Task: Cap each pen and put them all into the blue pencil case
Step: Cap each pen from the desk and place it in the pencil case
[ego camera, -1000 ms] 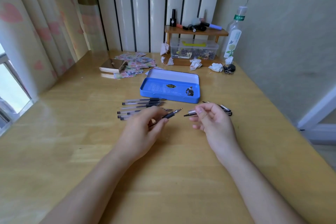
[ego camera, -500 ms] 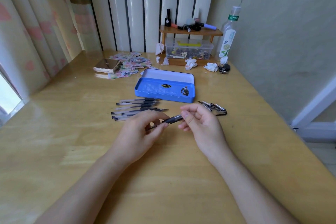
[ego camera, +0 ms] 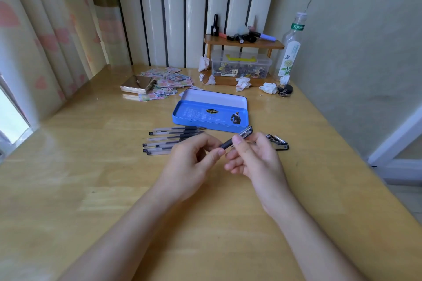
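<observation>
**Pen held over a wooden desk in a corner**

Stood in a room corner: pale wooden desk [ego camera: 68,189], glossy, with window glare along the left side. Behind the far edge, white vertical radiator columns [ego camera: 194,11] with dark gaps; on the left, a cream curtain [ego camera: 34,36] printed with pink shapes; on the right, a plain greenish wall [ego camera: 365,52].

Both hands over the middle of the desk, raised a little above it. Left hand [ego camera: 194,164] closed around the barrel end of a pen [ego camera: 228,143], thumb and fingers pinched on it. Right hand [ego camera: 255,157] clamped on the same pen's other end, on the cap [ego camera: 246,132], which pointed up and to the far right. Whether fully seated on the pen, could not tell.

Just beyond the hands, the blue pencil case [ego camera: 210,118], open, its pale-lined lid [ego camera: 214,98] tilted back on the far side. No pens visible in it from this angle. To the left of the hands, a row of clear-barrelled pens [ego camera: 169,139] lying on the desk, roughly parallel, near the case. To the right, beside the right hand, a small cluster of loose caps [ego camera: 277,141].

Farther back: a small wooden shelf [ego camera: 244,44] carrying small bottles and markers, a clear plastic box [ego camera: 241,66] beneath it, crumpled tissues [ego camera: 243,82] around it, and a tall bottle [ego camera: 288,52] at the far right. At the far left, scattered patterned paper [ego camera: 169,81] and a metallic box [ego camera: 137,84].
</observation>
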